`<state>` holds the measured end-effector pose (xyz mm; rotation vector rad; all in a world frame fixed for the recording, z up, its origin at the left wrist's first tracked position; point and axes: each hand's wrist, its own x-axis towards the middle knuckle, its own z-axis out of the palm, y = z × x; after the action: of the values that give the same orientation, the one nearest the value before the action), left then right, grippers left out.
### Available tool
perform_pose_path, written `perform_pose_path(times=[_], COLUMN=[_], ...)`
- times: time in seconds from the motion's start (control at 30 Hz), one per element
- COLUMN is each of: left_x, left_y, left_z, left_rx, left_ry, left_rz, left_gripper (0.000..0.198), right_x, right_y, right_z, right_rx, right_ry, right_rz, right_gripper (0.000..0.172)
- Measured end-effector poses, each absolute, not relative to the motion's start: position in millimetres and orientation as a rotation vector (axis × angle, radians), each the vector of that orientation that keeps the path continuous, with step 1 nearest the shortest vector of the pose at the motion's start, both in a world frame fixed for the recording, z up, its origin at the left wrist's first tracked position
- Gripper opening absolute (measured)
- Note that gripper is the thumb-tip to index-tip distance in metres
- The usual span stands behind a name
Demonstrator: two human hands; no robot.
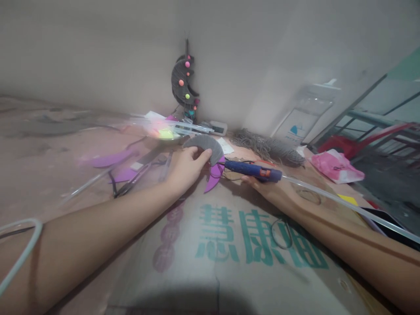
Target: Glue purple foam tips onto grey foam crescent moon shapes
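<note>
My left hand pinches a crescent shape between thumb and fingers. Grey yarn is wound over its upper part, while the lower tip is bare purple. My right hand is closed around a blue hot glue gun, and a long clear glue stick runs out of its back end. The gun's nozzle is close to the edge where yarn meets purple; whether they touch, I cannot tell. Both hands are above a cardboard sheet with green printed characters.
On the wall hang grey crescents dotted with coloured pompoms. A bundle of grey yarn, a plastic bottle and a pink packet lie right. Blurred scissors, purple pieces and clear glue sticks lie left and behind.
</note>
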<state>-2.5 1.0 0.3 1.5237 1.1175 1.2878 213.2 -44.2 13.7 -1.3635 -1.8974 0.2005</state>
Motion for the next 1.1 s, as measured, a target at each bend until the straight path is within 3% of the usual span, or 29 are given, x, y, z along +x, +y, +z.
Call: perform_pose_path(times=[0.5,0.67,0.87,1.1], left_x=[-3.5,-3.3,-1.7,-2.8], left_y=[4.9,2.1,0.0,5.0], left_z=[-4.9,-0.1,3.6,-3.7], left_rx=[1.563,1.521,1.504,1.525], left_ry=[1.114,1.095,1.089,1.092], left_rz=[1.312,1.286,1.281,1.293], left_gripper=[0.035,0.031,0.029,0.036], right_x=[226.6,224.8,222.5,227.6], right_y=[-36.7,-34.1,-40.6,-38.9], right_z=[5.7,3.7,16.4,12.8], right_rx=[-1.485,-1.442,-1.421,-1.548], right_ry=[-1.909,-1.812,-1.922,-1.902], right_rz=[0.149,0.063,0.144,0.008], right_gripper=[0.026,0.037,0.027,0.029])
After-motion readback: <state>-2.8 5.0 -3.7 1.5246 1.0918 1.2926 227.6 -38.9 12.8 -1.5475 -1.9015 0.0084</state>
